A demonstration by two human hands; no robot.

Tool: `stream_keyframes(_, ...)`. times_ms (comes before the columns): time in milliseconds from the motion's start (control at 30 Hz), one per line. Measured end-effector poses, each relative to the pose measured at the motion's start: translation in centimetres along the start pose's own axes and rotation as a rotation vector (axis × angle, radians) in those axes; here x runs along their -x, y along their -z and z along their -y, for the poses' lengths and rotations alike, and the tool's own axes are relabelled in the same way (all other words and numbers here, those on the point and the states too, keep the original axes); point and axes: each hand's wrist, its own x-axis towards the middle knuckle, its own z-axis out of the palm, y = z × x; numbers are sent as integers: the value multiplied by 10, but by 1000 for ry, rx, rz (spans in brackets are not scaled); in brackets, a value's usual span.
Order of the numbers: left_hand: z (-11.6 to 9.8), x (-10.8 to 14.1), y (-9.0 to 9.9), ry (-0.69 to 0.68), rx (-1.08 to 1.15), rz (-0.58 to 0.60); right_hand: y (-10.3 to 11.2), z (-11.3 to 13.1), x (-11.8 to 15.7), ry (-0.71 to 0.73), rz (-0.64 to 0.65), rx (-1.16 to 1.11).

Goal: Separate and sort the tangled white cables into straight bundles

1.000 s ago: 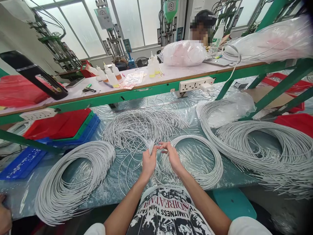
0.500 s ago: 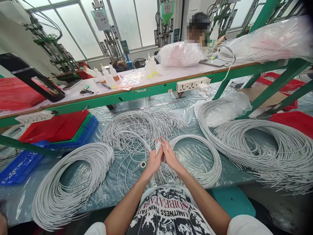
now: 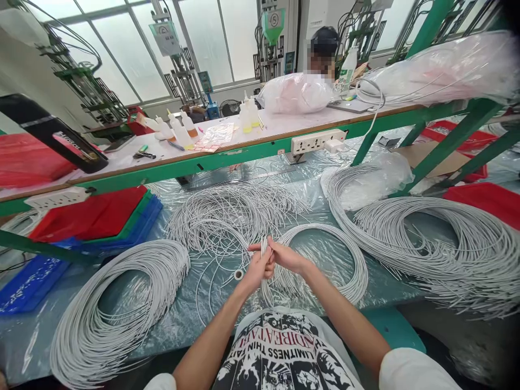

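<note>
My left hand (image 3: 257, 271) is wrapped round a bundle of thin white cables (image 3: 266, 293), whose ends stick up between the two hands. My right hand (image 3: 286, 257) pinches at the upper part of the same bundle, touching the left fingers. A ring-shaped coil of white cables (image 3: 357, 271) lies just right of the hands. Behind them spreads a loose, tangled heap of cables (image 3: 219, 208). A small roll of tape (image 3: 238, 274) rests on the plastic-covered table to the left of my left hand.
Large cable coils lie at left (image 3: 162, 271) and right (image 3: 487, 238). Stacked red, green and blue trays (image 3: 97, 211) stand at the left. A green-edged shelf (image 3: 244, 154) crosses in front, holding bottles, a power strip (image 3: 319, 142) and plastic bags. A person (image 3: 324, 46) is beyond it.
My right hand has turned more sideways, and its fingers have closed in against the bundle. My left hand stays round the cables. The camera view has shifted slightly.
</note>
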Motion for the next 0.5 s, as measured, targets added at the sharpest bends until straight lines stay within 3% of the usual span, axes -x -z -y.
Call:
stream_keyframes(67,-1,0,1,-19,-62,-45,2,3,2,3,79,-78)
stream_keyframes(200,-18,4,-2,-42,-127,-193,3,-11,6,88,111,-130)
stream_keyframes(300,-42,7,-8,-77,-162,-165,-5,-30,5,99,152,26)
stream_keyframes(367,-58,6,-13,-99,-204,-119,-16,-38,2,112,99,135)
stream_keyframes(500,-88,-3,-25,-181,-247,-148,-37,-31,-9,236,-166,254)
